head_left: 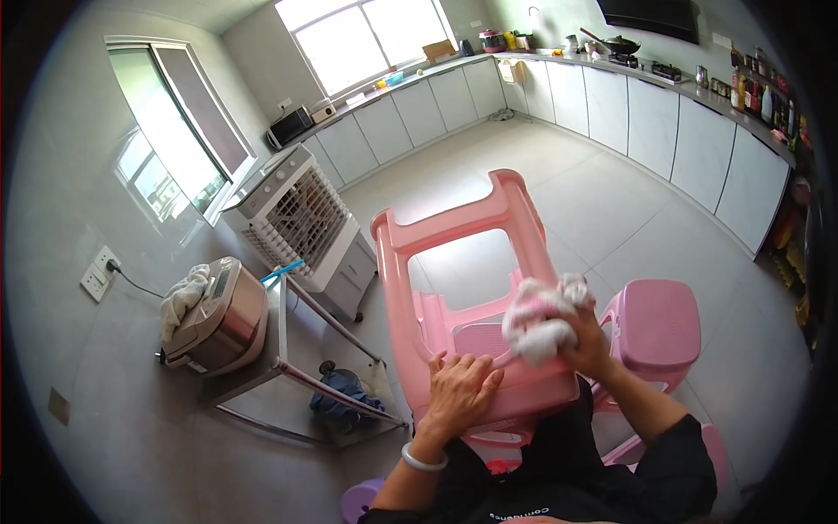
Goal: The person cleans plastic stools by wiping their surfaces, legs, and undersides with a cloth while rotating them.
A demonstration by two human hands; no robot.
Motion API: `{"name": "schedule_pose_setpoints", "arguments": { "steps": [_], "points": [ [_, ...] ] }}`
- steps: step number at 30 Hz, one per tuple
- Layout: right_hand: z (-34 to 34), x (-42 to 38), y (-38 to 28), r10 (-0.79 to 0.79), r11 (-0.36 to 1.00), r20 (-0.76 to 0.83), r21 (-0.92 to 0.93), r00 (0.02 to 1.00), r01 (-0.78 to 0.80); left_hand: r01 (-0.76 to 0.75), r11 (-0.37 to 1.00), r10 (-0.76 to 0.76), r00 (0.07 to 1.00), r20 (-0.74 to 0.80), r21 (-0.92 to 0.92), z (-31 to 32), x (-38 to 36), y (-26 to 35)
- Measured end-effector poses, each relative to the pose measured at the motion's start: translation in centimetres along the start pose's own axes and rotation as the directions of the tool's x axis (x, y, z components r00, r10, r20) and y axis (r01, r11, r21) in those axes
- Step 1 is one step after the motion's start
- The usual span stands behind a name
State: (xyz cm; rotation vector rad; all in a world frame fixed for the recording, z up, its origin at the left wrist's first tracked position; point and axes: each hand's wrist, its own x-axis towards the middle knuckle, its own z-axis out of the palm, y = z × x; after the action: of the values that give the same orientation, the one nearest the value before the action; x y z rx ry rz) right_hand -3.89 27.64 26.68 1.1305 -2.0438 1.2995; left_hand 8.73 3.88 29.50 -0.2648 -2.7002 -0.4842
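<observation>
A pink plastic stool (394, 288) is tipped on its side in front of me, its open frame facing up. My left hand (461, 393) rests on the near part of the stool, with its fingers curled over the edge of the opening. A white and pink cloth (537, 325) is bunched in my right hand (587, 343), pressed against the stool's right side. The fingertips of that hand are partly hidden by the cloth. Just right of it stands another pink stool (661, 323).
At left, a rice cooker (223, 319) with a cloth on top sits on a metal-framed stand (284, 336). Behind it is an air cooler (301, 205). Cabinets (602, 100) line the far walls, with a wok (620, 44) and bottles on the counter. A purple stool (360, 500) is low at left.
</observation>
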Motion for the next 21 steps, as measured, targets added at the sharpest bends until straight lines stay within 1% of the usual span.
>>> {"name": "schedule_pose_setpoints", "arguments": {
  "steps": [1,3,4,5,7,9,12,13,15,17,18,20,21],
  "points": [
    [0.7,1.4,2.2,-0.008,1.000,-0.025,0.023,1.000,0.009,-0.007,1.000,0.007,1.000,0.000,0.005,0.0,0.0,0.0],
    [1.5,4.7,6.3,-0.028,0.998,-0.006,0.059,1.000,0.028,-0.026,1.000,0.026,1.000,-0.009,0.012,-0.2,0.0,-0.1],
    [2.5,6.3,8.5,-0.027,0.992,-0.020,0.120,0.999,0.030,-0.039,0.999,0.039,0.999,-0.017,0.013,-0.2,0.0,-0.1],
    [3.5,8.1,10.9,0.003,0.982,-0.026,0.190,1.000,0.002,-0.050,0.999,0.051,0.998,-0.025,0.016,-0.3,0.0,-0.1],
    [4.6,11.9,14.0,0.022,0.986,-0.017,0.166,1.000,-0.019,-0.052,0.999,0.052,0.998,-0.030,0.002,-0.5,-0.2,0.1],
    [5.3,14.9,15.0,0.092,0.955,-0.006,0.284,0.996,-0.086,-0.048,0.999,0.048,0.998,-0.031,-0.006,-0.6,-0.2,0.1],
    [7.7,15.5,18.0,0.202,0.943,-0.183,0.300,0.962,-0.141,-0.042,0.999,0.042,0.998,-0.037,-0.010,-0.6,0.0,0.1],
    [8.4,15.1,18.7,0.275,0.888,-0.212,0.429,0.938,-0.164,-0.044,0.999,0.043,0.998,-0.043,-0.009,-0.6,0.0,0.1],
    [9.7,13.2,19.5,0.426,0.730,-0.239,0.660,0.873,-0.176,-0.039,0.999,0.039,0.998,-0.042,-0.013,-0.7,-0.2,0.1],
    [10.4,11.0,18.5,0.385,0.881,-0.347,0.415,0.855,-0.228,-0.024,0.999,0.023,0.999,-0.034,-0.025,-0.8,-0.5,0.3],
    [10.7,10.3,18.3,0.364,0.916,-0.392,0.315,0.845,-0.248,-0.025,0.999,0.024,0.999,-0.043,-0.031,-0.7,-0.5,0.2],
    [11.5,8.6,17.9,0.330,0.939,-0.427,0.243,0.842,-0.245,-0.025,0.999,0.023,0.998,-0.052,-0.043,-0.5,-0.6,0.2],
    [11.7,7.7,17.9,0.327,0.940,-0.426,0.242,0.844,-0.242,-0.030,0.999,0.027,0.998,-0.057,-0.044,-0.5,-0.6,0.2]
  ]
}}
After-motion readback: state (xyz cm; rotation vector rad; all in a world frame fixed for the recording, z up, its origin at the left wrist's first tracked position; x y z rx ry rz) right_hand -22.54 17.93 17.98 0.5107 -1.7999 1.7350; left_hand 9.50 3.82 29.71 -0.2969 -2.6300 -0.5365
